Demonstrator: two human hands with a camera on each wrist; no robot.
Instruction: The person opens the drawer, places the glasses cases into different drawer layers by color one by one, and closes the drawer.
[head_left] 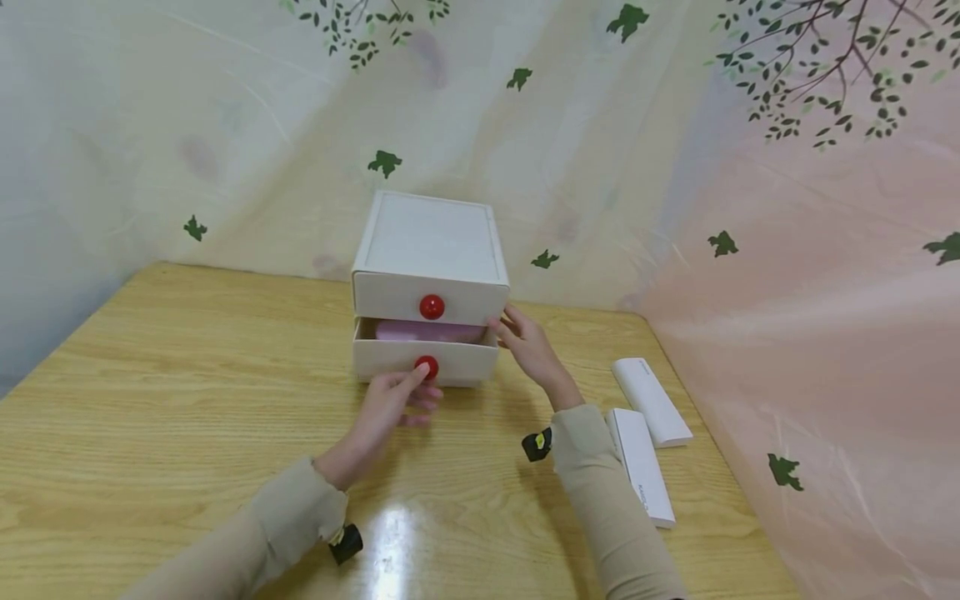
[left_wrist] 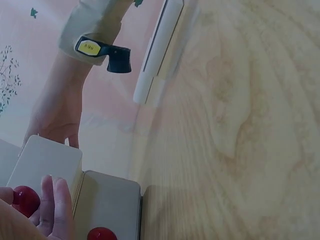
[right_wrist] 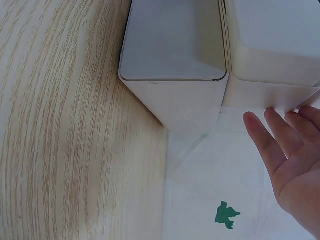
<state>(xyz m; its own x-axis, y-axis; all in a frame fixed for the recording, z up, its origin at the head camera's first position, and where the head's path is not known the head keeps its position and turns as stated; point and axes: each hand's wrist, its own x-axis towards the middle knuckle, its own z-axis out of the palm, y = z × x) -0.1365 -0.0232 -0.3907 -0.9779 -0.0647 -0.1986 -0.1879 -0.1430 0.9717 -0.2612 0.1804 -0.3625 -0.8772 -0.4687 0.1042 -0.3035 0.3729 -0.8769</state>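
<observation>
Fingers first: the left hand (head_left: 386, 408) has a glossy red ball-shaped knob (head_left: 429, 364) between thumb and fingers, a loose pinch with the lower fingers fanned out underneath. The right hand (head_left: 534, 350) is pretty flat, fingers nearly straight, fingertips just touching the right side of the off-white, boxy two-drawer cabinet (head_left: 438, 237), not gripping anything.

Looking down from head height, that knob belongs to the lower off-white drawer (head_left: 381, 360), which sticks out a bit. Weirdly, the wrist views make the upper one look like the one sticking out, so I can't square those.

What it all hinges on, imo: the knob is right at the left fingertips, far nearer that hand than the right, and the drawer's sliding axis runs straight between the person and the cabinet. Inside, a smooth pinkish-purple object (head_left: 431, 332) lies just behind the drawer front, its visible long edge running crosswise. No idea what it is, mostly hidden.

All this sits on a yellowish wood-grain tabletop (head_left: 187, 417).
</observation>
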